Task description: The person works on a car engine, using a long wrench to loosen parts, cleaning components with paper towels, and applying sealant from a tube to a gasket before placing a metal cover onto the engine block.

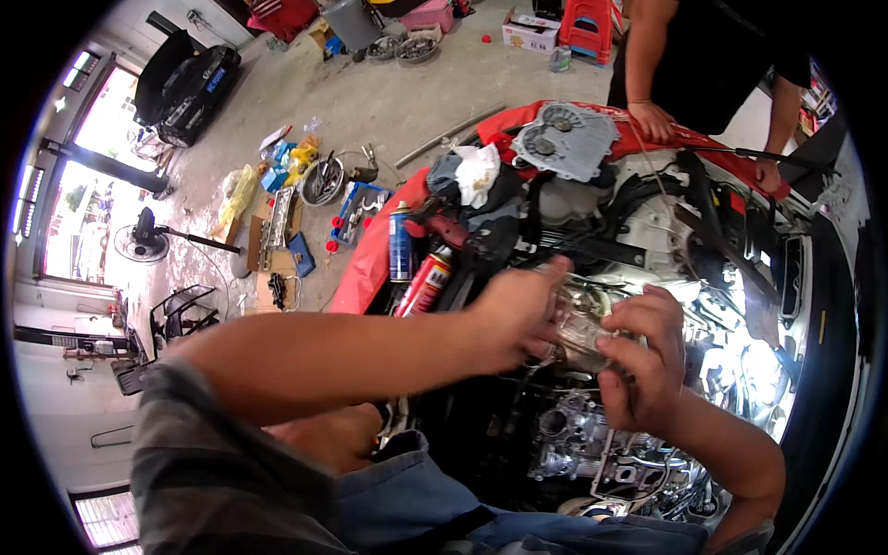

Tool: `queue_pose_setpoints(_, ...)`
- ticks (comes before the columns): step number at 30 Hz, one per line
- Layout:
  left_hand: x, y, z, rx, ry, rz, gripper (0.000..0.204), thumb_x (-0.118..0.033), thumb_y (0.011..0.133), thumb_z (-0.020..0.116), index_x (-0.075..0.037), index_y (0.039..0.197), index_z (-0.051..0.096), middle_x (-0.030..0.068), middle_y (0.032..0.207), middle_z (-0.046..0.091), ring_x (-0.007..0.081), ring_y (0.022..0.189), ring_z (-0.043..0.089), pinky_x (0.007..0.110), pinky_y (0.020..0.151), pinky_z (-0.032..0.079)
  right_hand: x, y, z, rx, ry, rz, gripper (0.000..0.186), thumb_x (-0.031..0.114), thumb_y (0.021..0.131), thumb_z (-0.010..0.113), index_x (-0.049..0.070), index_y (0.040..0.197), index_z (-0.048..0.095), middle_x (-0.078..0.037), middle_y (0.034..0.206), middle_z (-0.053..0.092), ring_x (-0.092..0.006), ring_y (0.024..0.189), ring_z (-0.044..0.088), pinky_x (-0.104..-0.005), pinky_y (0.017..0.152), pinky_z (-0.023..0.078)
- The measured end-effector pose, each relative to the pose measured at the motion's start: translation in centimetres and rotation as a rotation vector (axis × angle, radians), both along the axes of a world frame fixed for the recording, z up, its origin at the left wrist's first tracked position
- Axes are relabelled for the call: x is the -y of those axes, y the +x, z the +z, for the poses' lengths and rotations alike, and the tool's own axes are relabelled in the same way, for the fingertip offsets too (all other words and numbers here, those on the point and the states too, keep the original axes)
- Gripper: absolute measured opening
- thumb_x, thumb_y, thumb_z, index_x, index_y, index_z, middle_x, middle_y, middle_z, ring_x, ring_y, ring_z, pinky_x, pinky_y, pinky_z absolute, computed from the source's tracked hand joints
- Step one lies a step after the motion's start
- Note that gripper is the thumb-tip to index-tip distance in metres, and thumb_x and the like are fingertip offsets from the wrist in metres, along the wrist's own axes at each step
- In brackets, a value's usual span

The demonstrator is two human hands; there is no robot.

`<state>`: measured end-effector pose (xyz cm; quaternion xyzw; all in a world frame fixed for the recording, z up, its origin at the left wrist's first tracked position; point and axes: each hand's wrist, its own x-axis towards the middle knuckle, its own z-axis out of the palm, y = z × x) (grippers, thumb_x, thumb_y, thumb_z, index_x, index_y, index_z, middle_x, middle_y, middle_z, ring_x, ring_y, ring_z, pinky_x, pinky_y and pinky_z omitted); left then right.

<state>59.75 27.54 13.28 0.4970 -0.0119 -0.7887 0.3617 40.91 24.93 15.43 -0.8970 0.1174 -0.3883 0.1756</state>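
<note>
Glossy pale piece [581,335] of blurred outline, possibly clear plastic or thin shiny metal: between left hand [513,313] and right hand [647,363], above uncovered engine bay [483,407]. Appears light, judging by raised fingertip support from both sides; weight otherwise unconfirmed. Stiffness not readable: if plastic film, likely soft and prone to crumple; if metal, likely rigid with hard edges. Slick surface likely, from sheen alone. Fragility uncertain; best treated as easily creased or scratched. Best hold, by estimate: at opposite side edges, with finger pads on one face and thumb on the other, under light pressure, with middle uncovered. Position relative to fingers: just right of left fingers, at or against fingertips, with contact detail lost in blur; just left of right fingertips, with apparent contact along near edge. Left fingers: bent toward piece, partly hidden behind back of hand; unclear whether pinching or merely touching. Right fingers: curled, slightly spread, with thumb lower and apart from fingertips; firm pinch not confirmable. Nearer the body, below piece in view: metal engine parts [569,435]. To the left, apart from piece: blue spray can [400,245], upright, and red spray can [425,285], tilted, both beside red fender cover [370,268].
</note>
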Motion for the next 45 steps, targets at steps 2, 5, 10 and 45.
queue_pose_setpoints(2,-0.5,8.1,0.3,0.046,0.015,0.033,0.037,-0.042,0.096,0.044,-0.017,0.070,0.036,-0.0045,0.059,0.031,0.0069,0.043,0.022,0.022,0.037,0.017,0.7,4.1,-1.4,0.014,0.157,-0.015,0.020,0.009,0.078,0.059,0.003,0.097,0.058,-0.014,0.095,0.058,-0.0291,0.083,0.057,-0.0420,0.077,0.046)
queue_pose_setpoints(5,-3.7,20.4,-4.3,-0.057,-0.066,0.161,0.039,-0.042,0.097,0.044,-0.019,0.067,0.035,-0.0072,0.057,0.026,0.0057,0.042,0.020,0.021,0.037,0.016,1.0,11.3,-5.7,-0.102,0.481,-0.073,0.024,0.002,0.080,0.060,-0.001,0.103,0.056,-0.015,0.095,0.058,-0.0280,0.080,0.059,-0.0358,0.070,0.049)
queue_pose_setpoints(10,-8.3,28.1,-14.3,-0.187,0.000,0.438,0.035,-0.043,0.097,0.044,-0.019,0.072,0.041,-0.0071,0.057,0.027,0.0059,0.043,0.021,0.019,0.037,0.016,-2.6,21.9,-17.4,-0.301,1.037,-0.292,0.032,0.007,0.083,0.063,-0.001,0.112,0.053,-0.014,0.096,0.058,-0.0233,0.082,0.060,-0.0329,0.069,0.050)
queue_pose_setpoints(45,-9.4,25.3,-25.5,0.132,0.093,0.242,0.019,-0.024,0.099,0.042,-0.009,0.089,0.048,-0.0037,0.059,0.039,0.0076,0.046,0.035,0.024,0.043,0.029,-0.5,35.2,-30.3,-0.732,1.087,-1.165,0.034,0.028,0.063,0.074,0.008,0.090,0.069,-0.011,0.089,0.070,-0.0296,0.086,0.067,-0.0401,0.078,0.050)
